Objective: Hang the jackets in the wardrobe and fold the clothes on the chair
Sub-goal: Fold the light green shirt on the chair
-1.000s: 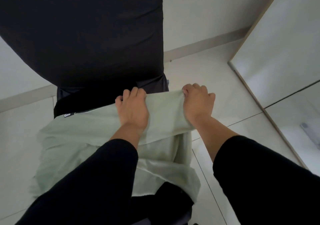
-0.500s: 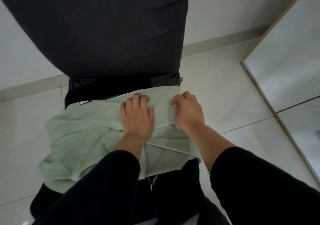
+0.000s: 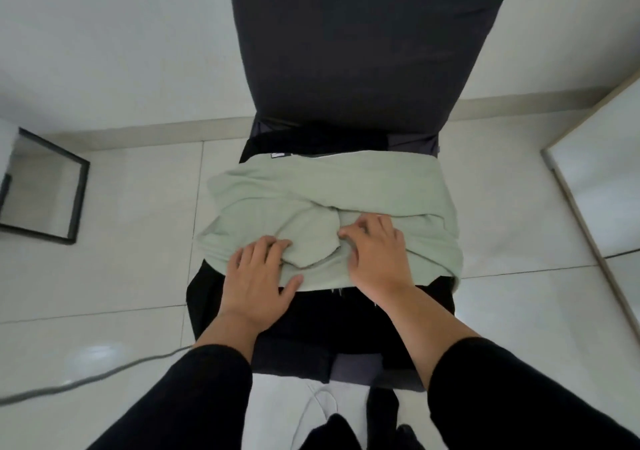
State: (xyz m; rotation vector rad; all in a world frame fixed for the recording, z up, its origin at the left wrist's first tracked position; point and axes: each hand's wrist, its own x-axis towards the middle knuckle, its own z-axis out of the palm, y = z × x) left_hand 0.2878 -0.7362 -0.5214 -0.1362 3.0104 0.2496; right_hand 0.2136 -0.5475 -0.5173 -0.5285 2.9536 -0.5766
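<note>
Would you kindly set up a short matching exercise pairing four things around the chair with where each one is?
Things:
1. green garment
2. black clothing
3. cable
4. left hand

Places:
A. on the floor, left of the chair
B. lowest layer on the seat
C. gripping the garment's near left part
D. on top of the pile

Pairs: 1-D, 2-B, 3-A, 4-C

The garment (image 3: pixel 346 190) under my hands is a plain pale sage green with no print, lying over black clothes (image 3: pixel 322 314) on a chair (image 3: pixel 367 41) whose back is dark charcoal grey. My sleeves (image 3: pixel 194 401) are black. The floor tiles (image 3: pixel 114 287) are glossy off-white with thin dark joints, the skirting (image 3: pixel 145 134) is beige, and the frame (image 3: pixel 78 200) at the left is black.
</note>
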